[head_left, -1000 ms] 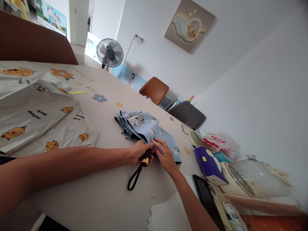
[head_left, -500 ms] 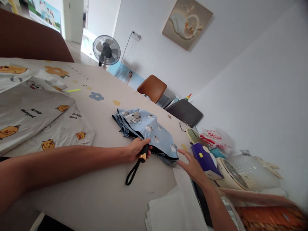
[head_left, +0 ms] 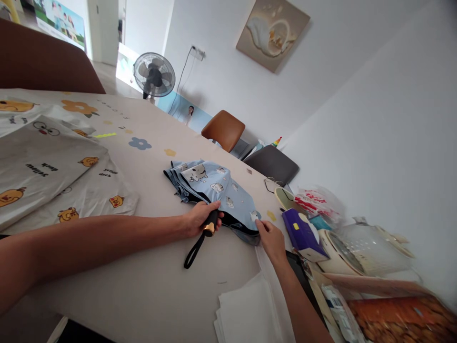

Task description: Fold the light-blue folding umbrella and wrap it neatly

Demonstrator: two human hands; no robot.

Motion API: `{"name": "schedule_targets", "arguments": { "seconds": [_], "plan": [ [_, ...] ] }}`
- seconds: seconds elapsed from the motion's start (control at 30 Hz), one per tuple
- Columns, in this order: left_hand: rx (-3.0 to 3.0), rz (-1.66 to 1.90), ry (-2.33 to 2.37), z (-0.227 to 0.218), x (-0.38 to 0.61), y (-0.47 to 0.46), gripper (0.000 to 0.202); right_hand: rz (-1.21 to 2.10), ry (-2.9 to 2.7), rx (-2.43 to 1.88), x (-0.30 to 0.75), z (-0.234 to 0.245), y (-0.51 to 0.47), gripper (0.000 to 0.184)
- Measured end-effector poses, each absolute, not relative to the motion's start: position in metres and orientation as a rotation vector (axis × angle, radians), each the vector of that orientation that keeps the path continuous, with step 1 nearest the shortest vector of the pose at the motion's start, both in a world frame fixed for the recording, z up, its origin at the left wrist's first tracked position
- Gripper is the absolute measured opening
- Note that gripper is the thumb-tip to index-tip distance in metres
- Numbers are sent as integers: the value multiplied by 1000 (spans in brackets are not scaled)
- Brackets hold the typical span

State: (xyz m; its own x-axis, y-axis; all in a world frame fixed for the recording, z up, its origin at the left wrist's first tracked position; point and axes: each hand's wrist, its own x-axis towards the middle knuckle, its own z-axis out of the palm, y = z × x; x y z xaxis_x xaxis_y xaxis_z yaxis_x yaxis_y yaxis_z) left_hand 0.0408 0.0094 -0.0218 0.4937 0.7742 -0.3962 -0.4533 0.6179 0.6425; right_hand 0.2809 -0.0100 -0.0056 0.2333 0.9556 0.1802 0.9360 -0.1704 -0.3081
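A folded light-blue umbrella [head_left: 214,188] with cartoon animal prints lies on the cream tablecloth [head_left: 150,267]. My left hand [head_left: 198,219] is wrapped round its black handle with the gold band, and a black wrist strap [head_left: 193,251] trails toward me. My right hand [head_left: 269,238] pinches the near right corner of the blue canopy fabric, fingers pressed together on the cloth.
Duck-print grey bags [head_left: 46,171] lie at the left. White paper sheets [head_left: 250,309] sit near my right forearm. A purple box [head_left: 302,233], a clear-lidded cooker [head_left: 371,252], glasses and clutter crowd the right edge. A brown chair [head_left: 223,128] and a fan [head_left: 153,76] stand beyond.
My right hand left the handle area, swung out to the right, then came back onto the canopy's near right corner and pinched it. My left hand kept hold of the handle.
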Motion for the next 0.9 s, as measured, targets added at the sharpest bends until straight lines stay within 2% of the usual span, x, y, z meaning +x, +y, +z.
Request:
{"name": "schedule_targets", "arguments": {
  "seconds": [0.1, 0.23, 0.3, 0.53, 0.63, 0.73, 0.83, 0.9],
  "plan": [
    [491, 812, 710, -14, 39, 9, 22, 277, -1689, -2007, 285, -5, -11, 42],
    [453, 785, 683, 0, 34, 8, 26, 422, -1686, -2013, 286, -6, -13, 47],
    [437, 778, 676, 5, 32, 8, 27, 368, -1708, -2077, 284, -7, -13, 48],
    [461, 761, 640, 10, 28, 11, 29, 70, -1803, -2182, 275, -17, -10, 29],
    [461, 778, 614, 9, 28, 11, 29, 235, -1584, -2074, 273, -12, -7, 28],
    [447, 794, 618, 8, 29, 10, 27, 455, -1190, -1789, 267, 5, 0, 30],
    [445, 797, 616, 6, 31, 9, 26, 491, -918, -1464, 250, 16, 5, 34],
    [449, 790, 615, 6, 31, 9, 27, 609, -795, -1428, 233, 12, 5, 35]
  ]
}}
